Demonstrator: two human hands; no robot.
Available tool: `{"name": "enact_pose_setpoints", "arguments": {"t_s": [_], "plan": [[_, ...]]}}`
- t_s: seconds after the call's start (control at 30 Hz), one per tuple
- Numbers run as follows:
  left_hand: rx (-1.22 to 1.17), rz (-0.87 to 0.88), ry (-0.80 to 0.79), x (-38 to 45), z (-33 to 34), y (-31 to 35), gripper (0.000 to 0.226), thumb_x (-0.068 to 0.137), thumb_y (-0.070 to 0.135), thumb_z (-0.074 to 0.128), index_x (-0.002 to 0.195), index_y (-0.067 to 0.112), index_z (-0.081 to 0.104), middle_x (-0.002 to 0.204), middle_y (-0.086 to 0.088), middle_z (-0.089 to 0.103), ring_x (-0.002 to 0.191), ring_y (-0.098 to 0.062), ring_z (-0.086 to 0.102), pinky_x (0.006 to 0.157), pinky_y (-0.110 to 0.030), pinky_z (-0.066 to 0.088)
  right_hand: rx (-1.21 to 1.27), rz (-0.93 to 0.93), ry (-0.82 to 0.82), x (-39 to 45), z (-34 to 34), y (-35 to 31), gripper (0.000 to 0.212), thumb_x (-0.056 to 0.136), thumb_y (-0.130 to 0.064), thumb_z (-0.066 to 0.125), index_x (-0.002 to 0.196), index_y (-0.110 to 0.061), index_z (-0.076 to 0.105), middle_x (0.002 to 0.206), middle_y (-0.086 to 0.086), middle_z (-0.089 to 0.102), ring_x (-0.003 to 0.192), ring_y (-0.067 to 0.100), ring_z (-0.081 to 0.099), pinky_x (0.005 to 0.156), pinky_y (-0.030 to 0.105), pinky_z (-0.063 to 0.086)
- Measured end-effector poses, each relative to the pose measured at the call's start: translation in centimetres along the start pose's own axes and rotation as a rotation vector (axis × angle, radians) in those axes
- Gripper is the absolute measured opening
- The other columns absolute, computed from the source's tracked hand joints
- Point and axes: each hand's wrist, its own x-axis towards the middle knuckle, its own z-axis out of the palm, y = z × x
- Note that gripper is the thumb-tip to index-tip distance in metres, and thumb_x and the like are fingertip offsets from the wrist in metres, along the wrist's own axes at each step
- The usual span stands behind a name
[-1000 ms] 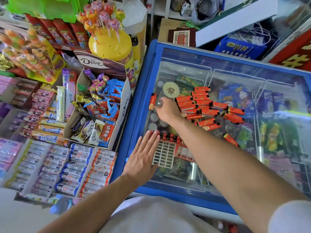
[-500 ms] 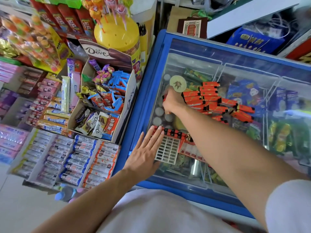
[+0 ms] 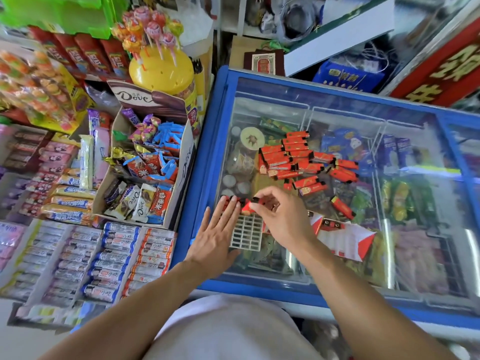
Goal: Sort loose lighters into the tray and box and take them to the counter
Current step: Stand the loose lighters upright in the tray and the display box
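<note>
Lighter (image 3: 248, 207) pinched in my right hand (image 3: 283, 219), just above the white tray (image 3: 246, 236); left hand (image 3: 217, 236) flat, fingers straight, steadying the tray's edge. I'd drop it upright into the next free slot, beside the filled row

Right hand (image 3: 279, 214) pinches lighter (image 3: 250, 207) over tray (image 3: 246, 236)

Glass freezer lid (image 3: 350, 105), loose red lighters (image 3: 296, 157), white grid tray (image 3: 246, 233), red-white box (image 3: 345, 240)

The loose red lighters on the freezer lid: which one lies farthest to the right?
The single lighter lying diagonally, alone, right of the right hand. All the others are piled together farther back on the freezer lid.
</note>
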Motion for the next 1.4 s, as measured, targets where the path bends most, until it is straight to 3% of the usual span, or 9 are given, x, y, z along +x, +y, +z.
{"name": "enact_pose_setpoints", "arguments": {"t_s": [0.2,0.47,0.63,0.83,0.97,1.07,1.17,1.3,1.4], "plan": [[0.025,-0.011,-0.071,-0.2,-1.1,0.2,0.107,0.091,0.044,0.061,0.160,0.017,-0.015,0.165,0.005,-0.028,0.147,-0.013,-0.036,0.125,-0.054,-0.006,-0.227,0.034,-0.037,0.1,2.3,2.0,0.019,0.089,-0.038,0.073,0.105,-0.028,0.071,0.090,-0.017,0.068,0.073,-0.002,0.059,0.066,0.018,0.049],[0.058,-0.017,-0.131,-0.1,-1.8,0.2,0.111,0.092,0.046,0.061,0.156,0.019,-0.026,0.158,0.008,-0.041,0.143,-0.013,-0.044,0.124,-0.055,-0.010,-0.512,-0.051,0.081,-0.2,4.6,2.9,0.015,0.090,-0.037,0.072,0.103,-0.031,0.072,0.097,-0.014,0.074,0.081,0.005,0.068,0.061,0.027,0.054],[0.077,-0.025,-0.153,-0.1,-1.8,0.5,0.115,0.092,0.050,0.060,0.153,0.020,-0.032,0.156,0.008,-0.045,0.140,-0.014,-0.047,0.124,-0.053,-0.012,-0.510,-0.098,0.105,-0.2,5.3,2.7,0.014,0.085,-0.032,0.077,0.098,-0.028,0.074,0.093,-0.013,0.073,0.077,0.008,0.069,0.054,0.025,0.052],[0.048,-0.017,-0.141,-0.2,-1.7,0.4,0.114,0.092,0.048,0.061,0.155,0.020,-0.029,0.158,0.007,-0.042,0.142,-0.014,-0.045,0.124,-0.054,-0.011,-0.473,-0.103,0.089,-0.8,5.9,2.8,0.021,0.089,-0.035,0.073,0.109,-0.029,0.071,0.099,-0.013,0.070,0.073,0.004,0.065,0.054,0.018,0.043],[0.044,-0.011,-0.107,-0.1,-1.9,0.6,0.114,0.091,0.043,0.063,0.155,0.021,-0.028,0.161,0.004,-0.037,0.146,-0.016,-0.040,0.123,-0.056,-0.012,-0.357,-0.057,0.193,-1.1,4.6,2.9,0.017,0.095,-0.043,0.065,0.106,-0.031,0.071,0.099,-0.017,0.067,0.064,-0.005,0.054,0.052,0.003,0.027],[0.087,0.064,-0.006,0.4,-1.8,1.2,0.112,0.088,0.040,0.064,0.158,0.020,-0.022,0.166,-0.002,-0.027,0.151,-0.022,-0.030,0.123,-0.053,-0.014,-0.335,-0.053,0.280,-0.5,2.8,3.5,0.010,0.097,-0.032,0.064,0.105,-0.029,0.070,0.101,-0.017,0.066,0.054,-0.009,0.044,0.047,0.005,0.028],[0.134,0.093,0.060,1.4,-1.4,1.8,0.110,0.086,0.040,0.063,0.160,0.014,-0.014,0.169,-0.006,-0.018,0.154,-0.024,-0.023,0.123,-0.049,-0.013,-0.300,-0.012,0.289,0.8,1.5,4.4,0.013,0.097,-0.024,0.062,0.108,-0.029,0.067,0.106,-0.017,0.064,0.066,-0.005,0.048,0.059,0.009,0.033],[0.238,0.071,-0.047,2.0,-1.0,1.9,0.108,0.093,0.037,0.053,0.150,0.012,-0.034,0.158,-0.006,-0.042,0.144,-0.022,-0.043,0.121,-0.048,-0.023,-0.306,0.046,0.242,2.3,0.3,4.9,0.017,0.096,-0.021,0.062,0.111,-0.029,0.066,0.111,-0.018,0.063,0.074,-0.002,0.054,0.059,0.007,0.031],[0.212,0.078,-0.018,2.0,-0.9,1.7,0.110,0.090,0.038,0.059,0.155,0.012,-0.026,0.162,-0.005,-0.035,0.148,-0.022,-0.036,0.122,-0.047,-0.019,-0.321,0.086,0.166,4.4,-0.5,5.2,0.020,0.096,-0.021,0.063,0.114,-0.027,0.065,0.115,-0.014,0.063,0.085,0.000,0.056,0.062,0.010,0.039]]}}
